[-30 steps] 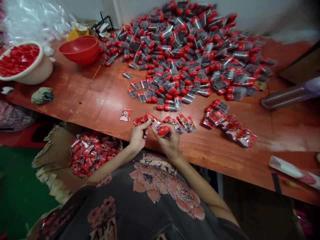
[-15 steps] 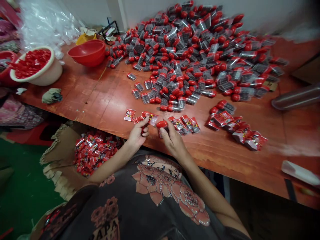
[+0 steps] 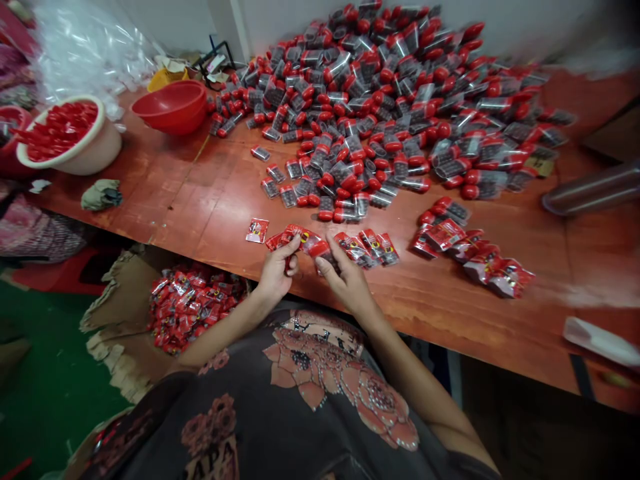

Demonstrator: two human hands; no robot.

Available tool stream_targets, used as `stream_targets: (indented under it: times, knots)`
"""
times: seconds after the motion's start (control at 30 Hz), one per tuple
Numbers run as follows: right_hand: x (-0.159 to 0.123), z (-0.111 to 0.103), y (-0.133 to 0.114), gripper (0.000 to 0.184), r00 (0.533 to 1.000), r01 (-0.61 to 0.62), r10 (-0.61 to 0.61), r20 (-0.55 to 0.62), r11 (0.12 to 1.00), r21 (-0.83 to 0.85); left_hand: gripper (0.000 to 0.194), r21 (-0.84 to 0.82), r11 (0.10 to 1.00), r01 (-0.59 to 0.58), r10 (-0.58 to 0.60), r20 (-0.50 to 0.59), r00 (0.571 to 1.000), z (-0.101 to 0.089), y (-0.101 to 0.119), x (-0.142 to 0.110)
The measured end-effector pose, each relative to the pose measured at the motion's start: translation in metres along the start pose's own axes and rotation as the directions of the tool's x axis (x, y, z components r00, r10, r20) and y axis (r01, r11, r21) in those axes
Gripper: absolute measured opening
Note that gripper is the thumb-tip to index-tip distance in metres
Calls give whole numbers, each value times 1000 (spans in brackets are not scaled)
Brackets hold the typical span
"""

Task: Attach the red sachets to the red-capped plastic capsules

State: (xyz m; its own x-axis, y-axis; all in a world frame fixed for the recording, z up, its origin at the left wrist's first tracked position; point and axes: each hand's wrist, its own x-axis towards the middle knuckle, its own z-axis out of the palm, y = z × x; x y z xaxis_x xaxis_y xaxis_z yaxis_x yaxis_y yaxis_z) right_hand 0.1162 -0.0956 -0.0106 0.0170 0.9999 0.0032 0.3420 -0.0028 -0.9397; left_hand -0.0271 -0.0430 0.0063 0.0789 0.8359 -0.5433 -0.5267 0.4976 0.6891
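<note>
My left hand [image 3: 278,268] is closed, its thumb pressing on a printed red plastic packet [image 3: 303,235] just above the table edge. In my right hand [image 3: 349,279], thumb and fingers pinch a red-capped clear bottle [image 3: 321,251] with dark contents. The bottle's red end points left and meets the packet's open-looking edge; whether it is inside, I cannot tell. Several printed red packets [image 3: 370,248] lie right beside my right hand. One flat packet [image 3: 257,230] lies left of my left hand.
A large heap of red-capped bottles [image 3: 350,113] covers the table's back. Filled packets [image 3: 480,257] lie at the right. On the left stand a red bowl [image 3: 170,110] and a white basin [image 3: 93,150] of red pieces. Below the edge, a cardboard box [image 3: 117,313] holds packets.
My right hand has tipped the red-capped bottle leftward, bringing its red end against the packet. My left hand keeps hold of the packet in nearly the same place.
</note>
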Motion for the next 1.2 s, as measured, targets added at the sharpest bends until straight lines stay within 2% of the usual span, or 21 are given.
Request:
stream_targets:
  times: [0.2,0.43,0.6,0.8,1.03,1.2]
  knots:
    - [1,-9,3,67,996,-20,19,84,1000,14,28,80,990,-119,116,37,993,-2,-4,-1]
    - [2,-15,6,65,992,25,-29,123,999,34,31,172,973,-157,144,86,986,-4,-6,-3]
    - [2,-8,7,62,995,54,-62,78,994,100,37,225,962,-155,140,82,987,-1,-7,-8]
    - [0,5,15,50,997,23,-12,-73,989,147,35,319,930,-182,160,95,983,0,-8,-13]
    - [-4,-2,3,52,993,111,-113,33,993,46,32,259,921,-291,283,66,957,-2,0,-9]
    - [-8,8,5,46,997,67,-56,-58,977,203,32,274,920,-280,259,112,959,-1,-2,-12]
